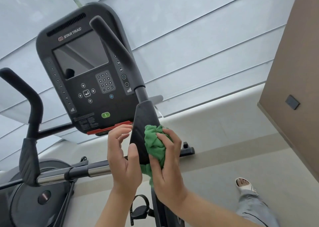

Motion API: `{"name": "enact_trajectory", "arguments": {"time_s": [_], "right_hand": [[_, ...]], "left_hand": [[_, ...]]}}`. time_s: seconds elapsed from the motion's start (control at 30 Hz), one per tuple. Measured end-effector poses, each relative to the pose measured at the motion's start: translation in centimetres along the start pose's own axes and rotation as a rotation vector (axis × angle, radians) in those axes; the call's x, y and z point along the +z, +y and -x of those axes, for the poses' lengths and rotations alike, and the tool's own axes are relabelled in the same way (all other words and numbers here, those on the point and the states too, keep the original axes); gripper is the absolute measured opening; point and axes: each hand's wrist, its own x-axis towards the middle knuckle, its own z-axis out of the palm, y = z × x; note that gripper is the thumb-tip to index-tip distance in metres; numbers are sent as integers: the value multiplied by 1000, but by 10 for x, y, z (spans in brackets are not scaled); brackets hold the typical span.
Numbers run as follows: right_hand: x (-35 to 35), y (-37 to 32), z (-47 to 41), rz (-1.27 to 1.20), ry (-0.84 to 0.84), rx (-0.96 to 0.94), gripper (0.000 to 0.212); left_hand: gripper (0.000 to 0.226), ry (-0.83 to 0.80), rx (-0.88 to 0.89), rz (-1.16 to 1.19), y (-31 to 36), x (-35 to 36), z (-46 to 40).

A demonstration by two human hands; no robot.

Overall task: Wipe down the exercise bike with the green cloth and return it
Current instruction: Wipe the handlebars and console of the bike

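The exercise bike's black console (86, 81) with a dark screen and keypad fills the upper left. Below it runs the black post cover (143, 123), with a handlebar (110, 40) rising above. My right hand (169, 166) is shut on the bunched green cloth (155, 144) and presses it against the right side of the post cover. My left hand (122, 157) is on the left side of the same cover, thumb resting on it, fingers curled and apart, holding nothing.
Another handlebar (29, 109) and a chrome bar (72, 173) lie to the left. A pedal with a strap (139, 209) hangs below my hands. My leg and sandalled foot (245, 187) stand on the floor at the right. A beige wall (293, 71) is at the far right.
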Motion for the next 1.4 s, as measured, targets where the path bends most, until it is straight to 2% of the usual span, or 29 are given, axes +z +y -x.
{"name": "enact_trajectory", "arguments": {"time_s": [0.33,0.77,1.07,1.2,1.4], "right_hand": [[1,-12,-60,191,-24,-59,39],[6,-22,-117,119,-130,-16,40],[46,-7,-244,66,-173,13,28],[62,-3,-281,71,-209,-107,25],[72,-4,-309,14,-239,-290,37]], "left_hand": [[26,-53,-28,-97,14,-1,-2],[19,21,-89,-196,23,7,-28],[23,52,-118,-297,20,35,-72],[22,43,-172,-362,18,54,-83],[22,96,-181,-491,9,57,-80]]}}
